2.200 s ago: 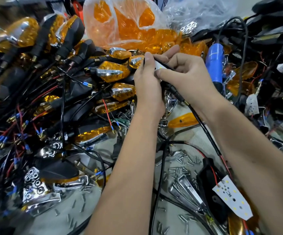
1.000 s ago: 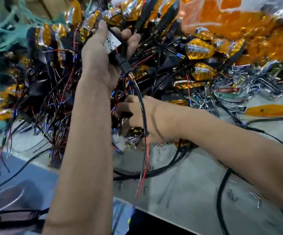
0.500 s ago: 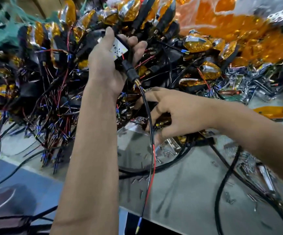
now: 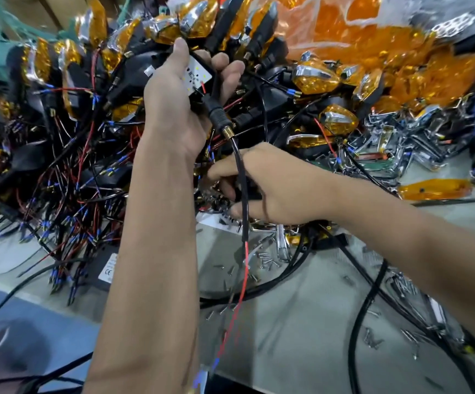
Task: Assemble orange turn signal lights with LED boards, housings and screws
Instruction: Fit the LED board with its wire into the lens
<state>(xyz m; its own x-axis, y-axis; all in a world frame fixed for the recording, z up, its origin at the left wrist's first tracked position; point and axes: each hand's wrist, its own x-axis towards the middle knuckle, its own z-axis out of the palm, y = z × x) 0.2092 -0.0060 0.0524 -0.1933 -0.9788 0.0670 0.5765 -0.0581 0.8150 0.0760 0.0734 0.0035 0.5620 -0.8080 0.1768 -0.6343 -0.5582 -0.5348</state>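
One left hand [image 4: 173, 109] grips the upright housing [image 4: 202, 103]; right-hand fingers [image 4: 219, 177] unclear.

Tangled wires [image 4: 68, 194] crowd left; bench [image 4: 301, 322] lies open near.

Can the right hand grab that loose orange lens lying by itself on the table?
Probably yes. The orange lens lies alone on bare table, nothing on top. But the right hand is reaching the other way into the pile, so it must swing back.

Glossy translucent orange plastic lenses [image 4: 314, 76], shiny chrome trim pieces [image 4: 418, 143], matt black housings [image 4: 134, 72], small metal screws [image 4: 267, 261], smooth grey table [image 4: 301, 322].
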